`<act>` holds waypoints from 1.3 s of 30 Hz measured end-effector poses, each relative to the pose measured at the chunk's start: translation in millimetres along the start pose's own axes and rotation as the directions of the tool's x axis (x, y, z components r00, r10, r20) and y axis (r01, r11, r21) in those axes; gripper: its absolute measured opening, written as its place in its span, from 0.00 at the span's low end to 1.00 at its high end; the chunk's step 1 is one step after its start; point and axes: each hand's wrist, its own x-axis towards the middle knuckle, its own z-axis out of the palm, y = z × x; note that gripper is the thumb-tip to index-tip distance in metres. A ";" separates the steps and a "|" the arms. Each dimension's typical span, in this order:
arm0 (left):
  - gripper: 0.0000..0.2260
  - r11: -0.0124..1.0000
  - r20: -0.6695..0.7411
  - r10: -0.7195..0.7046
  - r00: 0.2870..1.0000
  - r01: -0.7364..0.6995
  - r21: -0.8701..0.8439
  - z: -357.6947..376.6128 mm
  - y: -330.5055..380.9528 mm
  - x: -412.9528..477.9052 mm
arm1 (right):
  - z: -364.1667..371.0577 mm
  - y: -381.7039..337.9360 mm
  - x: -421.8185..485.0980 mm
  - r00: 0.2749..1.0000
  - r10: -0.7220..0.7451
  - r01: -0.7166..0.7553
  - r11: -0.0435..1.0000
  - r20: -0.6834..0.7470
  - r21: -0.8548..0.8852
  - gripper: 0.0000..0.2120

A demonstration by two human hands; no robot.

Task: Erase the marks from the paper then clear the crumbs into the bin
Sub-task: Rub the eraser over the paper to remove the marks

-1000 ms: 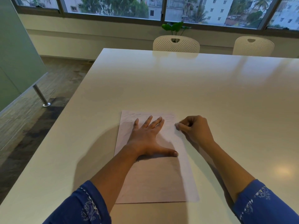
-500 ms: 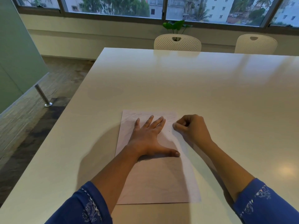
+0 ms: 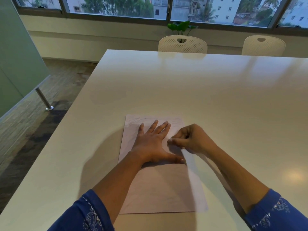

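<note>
The left hand (image 3: 150, 144), fingers (image 3: 154, 126) straight, pins the white rectangular paper sheet (image 3: 160, 185); the right hand (image 3: 191, 139), just beside, pinches what seems a small eraser (image 3: 170, 140).

— Does the right grip (image 3: 191, 139) hold anything?
— Cannot tell: its fingertips (image 3: 170, 141) are blurred, and whatever sits between them is hidden.
— And the marks (image 3: 175, 122) on the paper (image 3: 160, 185)?
— Too faint to read (the left grip (image 3: 153, 144) covers part of the sheet). The desk (image 3: 200, 89) runs off the right edge.
</note>
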 end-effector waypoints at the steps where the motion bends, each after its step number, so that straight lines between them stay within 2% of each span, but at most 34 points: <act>1: 0.62 1.000 0.003 -0.002 1.000 0.002 0.002 0.1 -0.1 0.1 | -2.4 1.0 2.7 0.999 0.009 -0.009 1.000 -0.035 0.003 0.10; 4: 0.61 1.000 0.006 -0.012 1.000 0.012 0.001 0.2 0.3 -0.7 | -13.3 8.2 12.1 0.960 0.021 0.008 0.995 -0.279 0.102 0.10; 7: 0.62 1.000 0.003 -0.019 1.000 0.019 -0.002 -0.1 0.3 -0.6 | -10.0 8.9 16.4 0.929 -0.005 0.035 0.996 -0.369 0.076 0.09; 8: 0.63 1.000 0.002 -0.018 1.000 0.018 -0.003 -0.1 0.1 -0.1 | -8.0 7.0 16.5 0.942 -0.004 0.025 0.998 -0.336 0.059 0.09; 11: 0.63 1.000 -0.002 -0.013 1.000 0.013 0.003 0.2 0.0 0.6 | -6.7 2.1 11.8 0.996 0.044 -0.045 0.999 -0.078 -0.018 0.11; 12: 0.63 1.000 -0.002 -0.014 1.000 0.014 0.003 0.2 0.0 0.6 | -9.1 2.6 11.5 0.998 0.060 -0.061 0.998 -0.035 -0.017 0.11; 14: 0.63 1.000 0.000 -0.015 1.000 0.015 -0.001 -0.3 0.3 0.5 | -14.6 5.9 14.8 0.994 0.054 -0.050 0.998 -0.096 0.046 0.14; 17: 0.62 1.000 0.007 -0.018 1.000 0.018 -0.006 -0.9 0.5 0.0 | -17.5 10.7 21.1 0.953 0.035 -0.009 0.996 -0.302 0.088 0.14; 19: 0.61 1.000 0.008 -0.018 1.000 0.018 0.000 -0.6 0.6 -0.1 | -15.0 11.1 22.3 0.937 0.002 0.026 0.997 -0.348 0.077 0.13; 21: 0.61 1.000 0.005 -0.014 1.000 0.014 0.005 0.3 0.6 0.4 | -11.7 8.9 20.4 0.966 -0.014 0.027 0.999 -0.257 0.046 0.12; 24: 0.60 1.000 0.002 -0.010 1.000 0.009 0.011 0.7 0.2 1.1 | -8.6 5.9 18.4 1.000 0.024 -0.024 1.000 -0.014 0.002 0.11; 26: 0.60 1.000 0.005 -0.008 1.000 0.008 0.009 0.5 -0.2 1.6 | -11.7 6.5 22.1 0.997 0.045 -0.042 0.998 -0.057 0.056 0.11; 29: 0.60 1.000 0.010 -0.010 1.000 0.010 0.003 0.3 -1.1 1.4 | -16.4 10.5 28.0 0.960 0.021 0.012 0.993 -0.279 0.115 0.11; 31: 0.61 1.000 0.011 -0.013 1.000 0.013 0.000 0.6 -1.1 1.3 | -15.9 9.5 30.2 0.943 0.005 0.029 0.995 -0.333 0.098 0.11; 33: 0.61 1.000 0.011 -0.010 1.000 0.010 0.001 0.4 -0.8 1.2 | -15.6 6.5 31.5 0.968 0.020 -0.010 0.999 -0.248 0.042 0.11; 36: 0.62 1.000 0.002 -0.011 1.000 0.011 0.003 0.0 -0.9 0.6 | -18.7 2.7 31.1 0.994 0.102 -0.103 0.994 -0.026 -0.024 0.11; 37: 0.62 1.000 0.001 -0.013 1.000 0.013 0.000 0.1 -0.8 0.5 | -20.3 3.3 31.7 0.993 0.112 -0.112 0.994 -0.026 -0.013 0.12; 39: 0.63 1.000 0.003 -0.017 1.000 0.017 -0.004 0.4 -0.2 0.3 | -22.8 7.2 34.4 0.986 0.100 -0.093 0.994 -0.135 0.052 0.13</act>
